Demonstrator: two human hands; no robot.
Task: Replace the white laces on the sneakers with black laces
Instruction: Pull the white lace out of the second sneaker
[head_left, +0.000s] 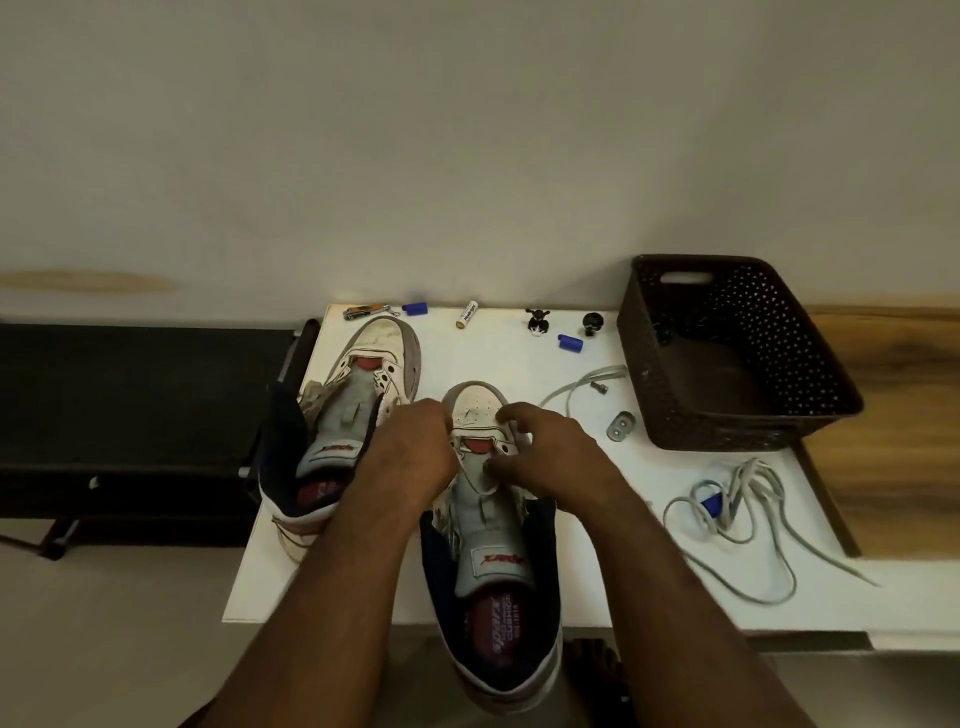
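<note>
Near sneaker (493, 519) lies toe-away, heel overhanging the white table (519, 358), presenting its lower eyelets. Left hand (410, 457) and right hand (545, 457) curl there; contents indiscernible. White laces (737, 519) discarded right; black laces unseen.

table (519, 358): white top
near sneaker (493, 519): white toe with small perforations, grey tongue, navy lining, red insole with white lettering
far sneaker (358, 395): white, grey trim, grey tongue with red logo, navy collar
loose laces (748, 514): pale grey-white
basket (737, 353): dark brown, dotted perforated weave
small caps (414, 308): blue
wall (467, 130): plain off-white
side surface (893, 415): wood grain, tan and brown
</note>
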